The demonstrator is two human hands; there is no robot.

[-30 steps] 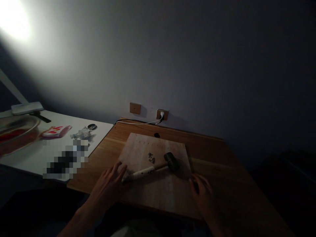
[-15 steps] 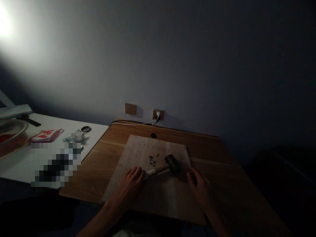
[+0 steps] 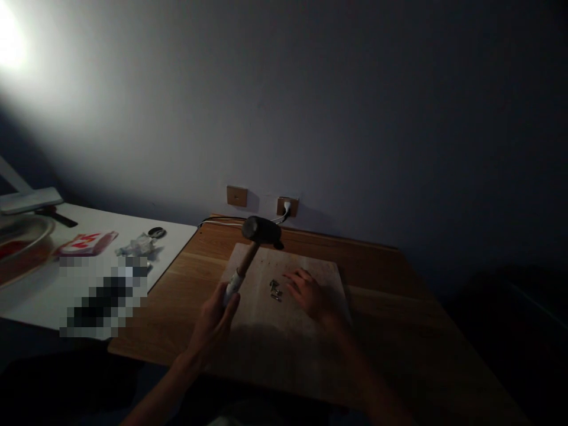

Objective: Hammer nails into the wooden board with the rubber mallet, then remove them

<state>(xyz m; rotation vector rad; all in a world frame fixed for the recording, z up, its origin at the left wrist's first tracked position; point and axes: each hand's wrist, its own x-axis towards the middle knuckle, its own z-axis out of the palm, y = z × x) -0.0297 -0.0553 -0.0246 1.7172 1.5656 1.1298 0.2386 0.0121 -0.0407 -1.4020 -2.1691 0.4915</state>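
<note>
My left hand (image 3: pixel 217 310) is closed around the white-wrapped end of a rubber mallet (image 3: pixel 261 229). The mallet stands tilted up above the board, its dark head raised and its wooden handle slanting down to my fist. Over the right part of a wooden board (image 3: pixel 261 349), my right hand (image 3: pixel 310 296) reaches in with fingers stretched and apart. Its fingertips are just right of a small cluster of metal screws (image 3: pixel 276 291), apart from them. Whatever lies directly under those fingers is hidden. Several small holes show near the board's far edge.
The board lies on a wooden table (image 3: pixel 399 307) against a wall with two sockets (image 3: pixel 236 196), one holding a white plug (image 3: pixel 287 206). Left, a white table (image 3: pixel 173 236) bears a large bowl (image 3: pixel 48 228), a red-marked packet (image 3: pixel 89 242), crumpled plastic (image 3: pixel 139 245) and a lamp base (image 3: pixel 33 200).
My left hand has lifted the mallet off the board and swung its head up and leftward. My right hand has moved left and forward from the board's right edge to beside the screws.
</note>
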